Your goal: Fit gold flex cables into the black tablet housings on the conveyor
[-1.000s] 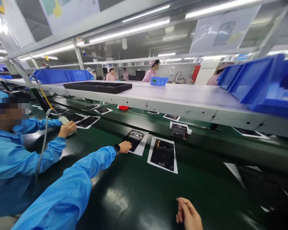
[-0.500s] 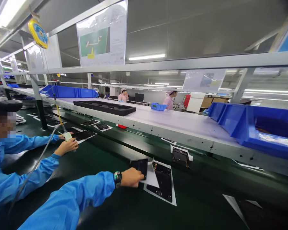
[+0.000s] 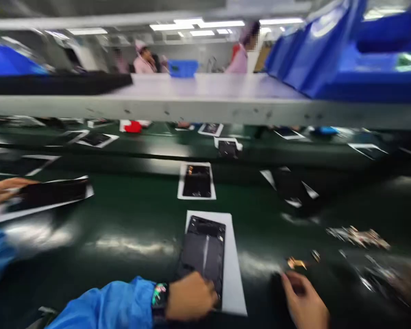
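My remote feed is smeared with motion blur, so I read it cautiously. The largest surface is a glossy dark green conveyor belt [image 3: 133, 210], streaked with reflected ceiling light. Along its far side runs a pale grey metal shelf [image 3: 157, 107] carrying a flat black tray [image 3: 55, 84] and ribbed blue plastic bins [image 3: 304, 59]. Beyond it stands a person in a pink smock [image 3: 144, 64].

Rectangular sheets lie spaced along the belt. Nearest me, a white paper sheet [image 3: 233, 274] carries a thin black rectangular panel [image 3: 202, 246], its glassy face dull with blur. My left hand [image 3: 190, 297], with a blue sleeve [image 3: 116, 304] and a smartwatch [image 3: 159, 299], lies on the panel's lower end. Its fingers [image 3: 208, 288] are closed together over the edge, but I cannot tell whether they grip or only press. The right hand [image 3: 303, 301] sits just right of the sheet, fingers half open, holding nothing I can make out. Small gold-coloured scraps [image 3: 296, 262] lie just beyond it on the bare belt.

I see two risks. A scrap caught under the panel could scratch it, and a panel pushed off its paper could scuff on the rubbery belt. A co-worker's hand [image 3: 3, 192] works another panel [image 3: 55, 194] at the left edge, so reaching that way could cause a collision.
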Motion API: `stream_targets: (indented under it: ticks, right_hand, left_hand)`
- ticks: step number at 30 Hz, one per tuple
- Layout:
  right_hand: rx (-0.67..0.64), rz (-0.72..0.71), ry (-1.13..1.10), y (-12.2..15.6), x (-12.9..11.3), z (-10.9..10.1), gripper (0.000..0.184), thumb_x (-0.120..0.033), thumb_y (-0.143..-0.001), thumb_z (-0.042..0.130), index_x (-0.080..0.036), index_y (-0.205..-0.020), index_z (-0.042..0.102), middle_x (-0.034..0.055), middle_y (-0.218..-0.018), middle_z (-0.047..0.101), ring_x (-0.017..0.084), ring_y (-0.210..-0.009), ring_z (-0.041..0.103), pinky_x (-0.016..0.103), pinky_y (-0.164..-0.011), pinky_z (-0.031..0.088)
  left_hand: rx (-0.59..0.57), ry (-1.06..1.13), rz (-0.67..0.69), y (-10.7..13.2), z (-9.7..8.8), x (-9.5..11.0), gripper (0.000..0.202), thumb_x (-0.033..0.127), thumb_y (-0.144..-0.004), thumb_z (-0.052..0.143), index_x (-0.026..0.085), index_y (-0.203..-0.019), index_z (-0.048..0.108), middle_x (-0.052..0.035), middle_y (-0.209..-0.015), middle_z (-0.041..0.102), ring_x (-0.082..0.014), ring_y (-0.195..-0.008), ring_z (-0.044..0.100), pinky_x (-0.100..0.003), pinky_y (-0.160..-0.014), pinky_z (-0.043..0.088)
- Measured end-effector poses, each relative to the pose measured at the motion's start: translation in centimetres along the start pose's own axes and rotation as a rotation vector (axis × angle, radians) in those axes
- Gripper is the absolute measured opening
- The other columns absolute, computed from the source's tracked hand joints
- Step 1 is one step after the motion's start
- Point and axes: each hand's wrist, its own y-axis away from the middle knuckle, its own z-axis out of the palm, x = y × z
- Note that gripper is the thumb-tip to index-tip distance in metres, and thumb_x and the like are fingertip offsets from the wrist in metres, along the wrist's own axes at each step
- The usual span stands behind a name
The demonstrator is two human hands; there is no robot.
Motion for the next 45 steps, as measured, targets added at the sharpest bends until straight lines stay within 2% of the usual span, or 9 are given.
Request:
stream_targets:
  ticks: [3,7,13,20,25,31,36,41,45]
  right_hand:
    - [0.034,-0.014,0.044,1.1,1.6,-0.7,0.053,-0.071,-0.074,0.049,-0.020,-0.079,0.064,0.0102,-0.067,0.067,0.024,-0.058,0.060,0.035,-0.058,0.047]
    - [0.086,-0.038,0.070,0.9,1.8,0.2,0.056,-0.068,-0.081,0.045,-0.016,-0.088,0.064,0.0096,-0.069,0.065,0.021,-0.059,0.058,0.032,-0.062,0.045]
    - [0.133,-0.111,0.200,-2.0,1.6,0.3,0.061,-0.067,-0.087,0.036,-0.014,-0.092,0.066,0.0109,-0.078,0.065,0.022,-0.066,0.058,0.032,-0.062,0.040]
    - [0.034,-0.080,0.359,-4.7,1.6,1.1,0.042,-0.050,-0.087,0.042,-0.017,-0.083,0.068,0.0093,-0.080,0.065,0.021,-0.065,0.056,0.031,-0.057,0.033]
    - [0.106,-0.174,0.385,-4.2,2.0,1.3,0.047,-0.049,-0.091,0.036,-0.016,-0.088,0.070,0.0117,-0.090,0.066,0.020,-0.065,0.057,0.031,-0.056,0.035]
    - [0.232,-0.262,0.297,-3.6,0.9,-1.4,0.061,-0.063,-0.092,0.034,-0.014,-0.088,0.070,0.0123,-0.082,0.070,0.021,-0.059,0.058,0.032,-0.057,0.039]
    - [0.227,-0.357,0.091,-2.5,-3.0,-4.1,0.049,-0.059,-0.089,0.050,-0.015,-0.094,0.070,0.0079,-0.074,0.067,0.017,-0.056,0.054,0.029,-0.059,0.043]
    - [-0.033,-0.354,-0.188,-0.5,-8.7,-5.0,0.033,-0.049,-0.084,0.064,-0.019,-0.097,0.071,-0.0002,-0.065,0.057,0.013,-0.050,0.045,0.026,-0.049,0.039]
    - [-0.365,-0.477,-0.288,0.1,-13.0,-3.2,0.023,-0.041,-0.086,0.064,-0.021,-0.094,0.072,-0.0008,-0.066,0.055,0.012,-0.052,0.044,0.025,-0.048,0.037]
  left_hand:
    - [-0.053,0.161,-0.135,-1.4,-1.6,-2.8,0.016,0.024,-0.097,0.047,0.020,-0.089,0.061,-0.0044,-0.090,0.062,-0.0170,-0.080,0.060,-0.029,-0.068,0.049]
    - [0.154,0.161,-0.381,-4.7,-3.4,-9.6,0.020,0.025,-0.101,0.041,0.019,-0.097,0.060,-0.0054,-0.099,0.060,-0.0195,-0.093,0.055,-0.032,-0.085,0.045]
    - [0.148,0.131,-0.349,-9.2,-1.7,-13.8,0.016,0.026,-0.099,0.049,0.017,-0.097,0.061,-0.0054,-0.098,0.060,-0.0201,-0.093,0.052,-0.033,-0.084,0.041]
    - [0.115,0.103,-0.295,-10.4,0.6,-14.4,0.019,0.025,-0.098,0.049,0.016,-0.085,0.060,-0.0054,-0.091,0.060,-0.0203,-0.088,0.052,-0.032,-0.079,0.039]
    - [0.128,0.091,-0.280,-9.9,0.7,-14.2,0.018,0.021,-0.099,0.046,0.015,-0.085,0.057,-0.0058,-0.089,0.060,-0.0197,-0.083,0.052,-0.032,-0.077,0.039]
    - [0.211,0.141,-0.330,-9.6,0.0,-14.7,0.017,0.018,-0.100,0.042,0.016,-0.090,0.056,-0.0057,-0.092,0.059,-0.0197,-0.087,0.052,-0.031,-0.078,0.041]
    - [0.277,0.231,-0.414,-9.6,0.9,-15.1,0.018,0.017,-0.097,0.046,0.016,-0.083,0.057,-0.0050,-0.085,0.059,-0.0190,-0.082,0.054,-0.031,-0.076,0.043]
    - [0.411,0.377,-0.514,-8.6,-0.5,-12.3,0.019,0.031,-0.099,0.048,0.015,-0.098,0.059,-0.0082,-0.103,0.062,-0.0207,-0.100,0.056,-0.035,-0.091,0.044]
    - [0.453,1.111,-0.326,-6.9,-3.3,-7.7,0.031,0.034,-0.101,0.042,0.015,-0.124,0.050,-0.0117,-0.117,0.064,-0.0184,-0.105,0.061,-0.033,-0.095,0.046]
